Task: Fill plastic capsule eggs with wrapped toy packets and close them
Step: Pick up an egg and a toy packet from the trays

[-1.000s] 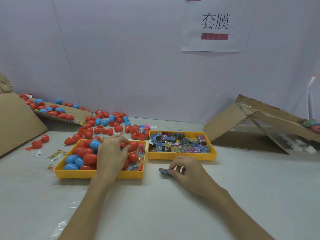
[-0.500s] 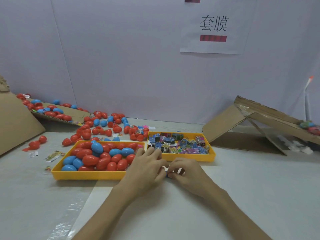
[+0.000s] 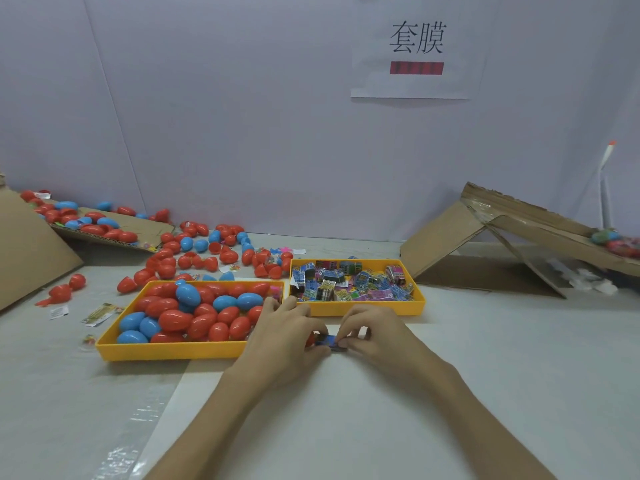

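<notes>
Both hands meet low over the white tabletop [image 3: 519, 358], just in front of the gap between two shallow yellow plastic trays. The left hand [image 3: 285, 336] is curled around a small red plastic capsule egg [image 3: 310, 340], of which only a sliver shows between the fingers, so whether it is open or closed cannot be told. The right hand [image 3: 375, 336] pinches a small blue wrapped toy packet [image 3: 329, 341] between thumb and fingertips, its near end right up against the red egg. The packet sits between the two hands, just above the table.

The left yellow tray [image 3: 166, 351] is heaped with red and blue plastic eggs [image 3: 187, 296]; the left hand's knuckles lie just beside its right end. The right yellow tray [image 3: 419, 301] is filled with a jumble of printed packets [image 3: 349, 282], and stands just behind the hands. More loose red and blue eggs [image 3: 204, 251] are scattered over the table behind the left tray and onto a flat cardboard sheet [image 3: 131, 223] at far left. A folded cardboard ramp [image 3: 446, 237] leans at the right. A paper sign with two black characters [image 3: 417, 38] hangs on the white wall
</notes>
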Action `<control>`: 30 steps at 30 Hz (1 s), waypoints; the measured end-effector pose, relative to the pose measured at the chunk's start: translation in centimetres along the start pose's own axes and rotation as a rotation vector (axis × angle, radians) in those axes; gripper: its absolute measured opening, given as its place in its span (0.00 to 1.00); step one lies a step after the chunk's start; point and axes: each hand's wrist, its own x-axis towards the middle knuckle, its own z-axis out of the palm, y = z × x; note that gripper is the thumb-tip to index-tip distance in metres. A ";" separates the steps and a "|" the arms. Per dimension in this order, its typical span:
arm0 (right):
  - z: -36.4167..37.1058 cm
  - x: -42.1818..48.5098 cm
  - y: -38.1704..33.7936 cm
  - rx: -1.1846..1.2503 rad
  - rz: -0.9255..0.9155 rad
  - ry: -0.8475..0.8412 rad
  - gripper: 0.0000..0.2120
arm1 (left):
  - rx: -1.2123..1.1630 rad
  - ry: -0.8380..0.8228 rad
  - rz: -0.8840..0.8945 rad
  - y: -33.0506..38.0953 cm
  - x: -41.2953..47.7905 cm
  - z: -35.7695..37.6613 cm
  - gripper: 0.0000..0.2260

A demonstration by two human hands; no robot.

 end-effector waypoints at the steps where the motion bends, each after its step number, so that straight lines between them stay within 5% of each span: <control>1: -0.2 0.0 0.1 -0.001 0.012 -0.001 0.08 | -0.003 -0.007 -0.005 0.0 0.1 0.0 0.17; 12: -2.5 -0.6 0.7 -0.072 0.172 -0.088 0.14 | -0.032 -0.021 -0.035 0.2 0.1 -0.2 0.17; 17: -4.1 -0.9 0.8 0.163 0.241 0.088 0.11 | -0.042 -0.001 -0.028 0.2 -0.1 -0.6 0.25; 21: -3.5 -0.8 -0.4 0.442 0.217 0.100 0.08 | -0.297 0.116 -0.052 0.5 -0.2 -1.4 0.25; 30: -1.6 -0.5 -2.0 0.508 0.147 0.083 0.05 | -0.678 0.202 -0.023 0.2 -0.5 -1.6 0.15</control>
